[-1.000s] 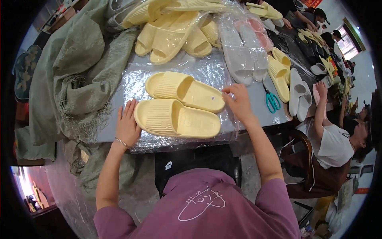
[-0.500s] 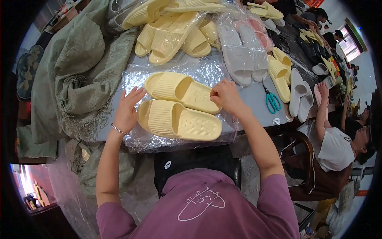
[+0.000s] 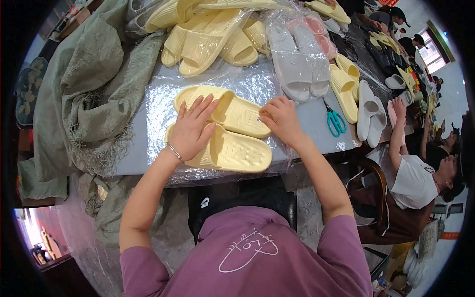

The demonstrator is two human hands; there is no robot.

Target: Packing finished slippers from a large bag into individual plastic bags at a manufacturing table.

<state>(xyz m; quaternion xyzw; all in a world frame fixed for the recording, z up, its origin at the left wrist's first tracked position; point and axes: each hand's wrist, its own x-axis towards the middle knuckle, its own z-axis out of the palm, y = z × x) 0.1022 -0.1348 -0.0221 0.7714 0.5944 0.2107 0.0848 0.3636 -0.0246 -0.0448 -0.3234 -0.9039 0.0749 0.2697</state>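
Note:
Two pale yellow slide slippers lie side by side in front of me, toes to the left, on a stack of clear plastic bags (image 3: 157,111). My left hand (image 3: 192,129) rests across their ribbed straps with its fingers spread, covering part of the near slipper (image 3: 242,153). At the heel end of the far slipper (image 3: 243,115), my right hand (image 3: 281,119) is closed in a pinch. A tiny bluish-white speck shows at its fingertips, too small to name.
Teal-handled scissors (image 3: 336,123) lie to the right. Bagged yellow slippers (image 3: 205,42) are piled behind, beside bagged grey slippers (image 3: 294,64). Loose grey slippers (image 3: 366,106) sit farther right, near a seated person (image 3: 415,180). A frayed green woven sack (image 3: 89,99) drapes over the table's left side.
My left hand has moved right, from beside the slippers' toes onto their straps. My right hand stays pinched near the far slipper's heel. The whole view has shifted slightly.

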